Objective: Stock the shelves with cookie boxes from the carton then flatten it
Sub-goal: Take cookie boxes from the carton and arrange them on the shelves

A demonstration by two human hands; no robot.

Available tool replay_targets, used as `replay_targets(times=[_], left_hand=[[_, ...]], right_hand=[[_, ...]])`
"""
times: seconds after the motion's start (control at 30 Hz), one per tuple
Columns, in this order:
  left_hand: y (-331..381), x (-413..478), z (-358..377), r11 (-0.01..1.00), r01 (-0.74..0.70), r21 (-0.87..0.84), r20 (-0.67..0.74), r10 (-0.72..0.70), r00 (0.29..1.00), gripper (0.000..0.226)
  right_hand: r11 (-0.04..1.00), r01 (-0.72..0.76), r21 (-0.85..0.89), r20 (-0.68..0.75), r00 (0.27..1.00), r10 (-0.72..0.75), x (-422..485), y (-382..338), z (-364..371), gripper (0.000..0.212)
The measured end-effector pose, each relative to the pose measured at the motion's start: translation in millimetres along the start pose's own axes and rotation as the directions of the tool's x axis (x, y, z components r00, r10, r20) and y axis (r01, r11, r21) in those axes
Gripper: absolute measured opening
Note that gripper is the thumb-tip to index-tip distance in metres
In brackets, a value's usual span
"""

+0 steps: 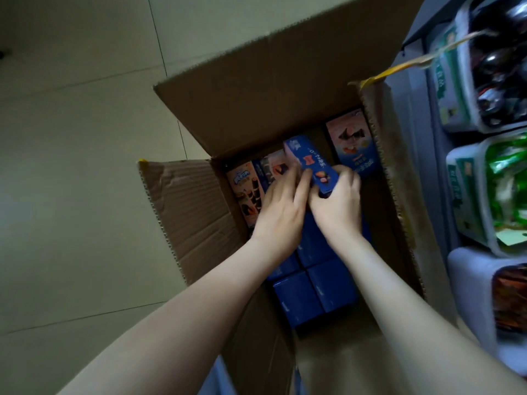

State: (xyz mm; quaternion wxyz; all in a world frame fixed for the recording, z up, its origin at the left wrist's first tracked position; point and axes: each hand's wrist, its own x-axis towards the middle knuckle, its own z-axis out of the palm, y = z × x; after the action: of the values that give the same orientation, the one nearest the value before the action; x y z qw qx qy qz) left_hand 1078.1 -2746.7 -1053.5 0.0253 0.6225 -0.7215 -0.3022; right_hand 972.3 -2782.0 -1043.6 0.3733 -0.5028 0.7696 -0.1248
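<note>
Both hands reach into the open carton [382,212] and grip one blue cookie box [309,162]. The left hand [281,208] curls its fingers round the box's left side. The right hand [338,202] wraps the box's near end. The box is tilted, its far end raised above the packs around it.

Just left of the left hand, more cookie boxes [245,192] lie with their printed pink and orange faces up, tight against the carton's left wall. Beyond and right of the right hand, a face-up box [352,141] lies against the right wall. Bare brown cardboard shows right of the right hand, which is open room along that wall. Under the forearms, nearer the person, upright boxes [313,292] stand packed edge to edge with plain blue square ends and sharp corners.

The far flap [271,89] stands up beyond the hands. The left flap [182,212] folds outward, creased, with its corrugated edge showing. A strip of yellow tape [399,65] hangs off the far right corner.

Right of the carton, just beside its wall, grey shelves [422,155] hold rounded plastic trays of glossy green packets [504,181] and dark shiny packets [496,69]. Left of the left hand lies smooth pale tiled floor [71,166], well open.
</note>
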Motion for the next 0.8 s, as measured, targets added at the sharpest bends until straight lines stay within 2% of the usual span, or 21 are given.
replay_targets(times=[0.1, 0.2, 0.37, 0.47, 0.53, 0.63, 0.8], left_hand=[[18.5, -18.7, -53.6, 0.989, -0.070, 0.132, -0.045, 0.076, 0.996, 0.095], [45.0, -33.2, -121.9, 0.989, -0.108, 0.096, -0.024, 0.111, 0.993, 0.084], [109.2, -52.6, -250.2, 0.973, -0.228, -0.037, 0.088, 0.230, 0.969, 0.078], [161.7, -60.1, -325.5, 0.965, -0.179, -0.190, 0.249, 0.224, 0.942, 0.067], [198.7, -69.5, -369.6, 0.963, -0.147, -0.227, 0.332, 0.218, 0.918, 0.059], [251.1, -87.2, -425.9, 0.936, -0.175, -0.307, 0.321, 0.275, 0.907, 0.053], [322.5, -110.9, -503.8, 0.871, -0.267, -0.411, 0.242, 0.387, 0.890, 0.043]], right_hand=[[0.998, 0.070, 0.004, 0.075, 0.995, -0.070, -33.8, -39.8, -43.9, 0.051], [0.988, 0.088, 0.129, 0.142, 0.984, -0.106, -70.4, -81.2, -100.6, 0.051], [0.953, 0.081, 0.293, 0.055, 0.993, -0.101, -125.3, -142.4, -222.7, 0.045], [0.938, 0.106, 0.331, 0.045, 0.991, -0.128, -160.3, -177.5, -299.4, 0.049], [0.932, 0.140, 0.335, 0.053, 0.985, -0.167, -183.1, -201.5, -348.1, 0.048], [0.931, 0.200, 0.306, 0.002, 0.977, -0.211, -211.1, -228.7, -414.8, 0.040], [0.917, 0.232, 0.324, -0.152, 0.970, -0.192, -254.5, -260.6, -504.7, 0.036]])
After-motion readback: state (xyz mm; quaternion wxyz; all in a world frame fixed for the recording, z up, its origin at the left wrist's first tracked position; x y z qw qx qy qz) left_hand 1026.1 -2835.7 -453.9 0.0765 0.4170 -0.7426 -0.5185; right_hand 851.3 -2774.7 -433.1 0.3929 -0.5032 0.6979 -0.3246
